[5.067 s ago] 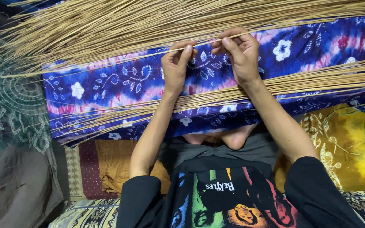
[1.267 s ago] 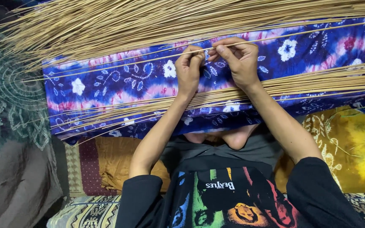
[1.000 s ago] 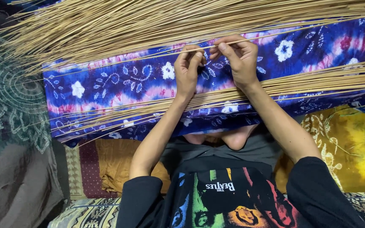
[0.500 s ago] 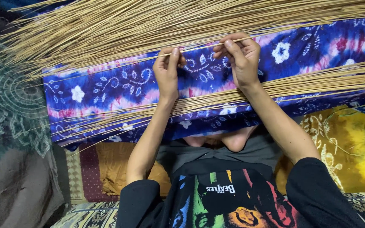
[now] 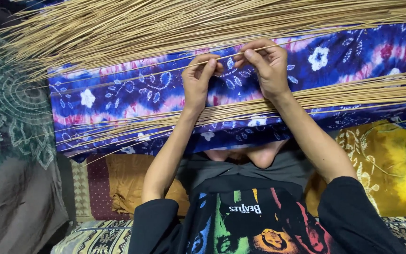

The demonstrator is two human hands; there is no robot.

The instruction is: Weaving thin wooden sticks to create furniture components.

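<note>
Left hand [image 5: 199, 81] is pinched shut on a single thin stick [image 5: 165, 73], thumb and fingertips closed around it. Right hand [image 5: 266, 66] pinches the same stick further right, fingers curled tight, knuckles up. The stick runs left to right across the middle of the blue floral cloth [image 5: 118, 101], slightly tilted, its left end lower, its right end passing toward the far right.

Big loose pile of sticks [image 5: 165, 28] lies along the far edge of the cloth, fanning out to the left. A thinner sorted bundle [image 5: 353, 91] lies on the near side, under both wrists, tips spreading out to the near left. The cloth is draped over the person's lap; crossed legs [image 5: 254, 155] show just below its near edge. Yellow patterned fabric [image 5: 391, 169] sits near right, grey-green patterned cloth [image 5: 10, 117] at left.

To do this step well, judging from the grip: keep only one stick between the fingers, held clear of the far pile so no neighbours drag along. Keep the two pinches apart so it stays straight, not bowed. Light pressure; it looks brittle. Keep it parallel with the near bundle, ends aligned.
</note>
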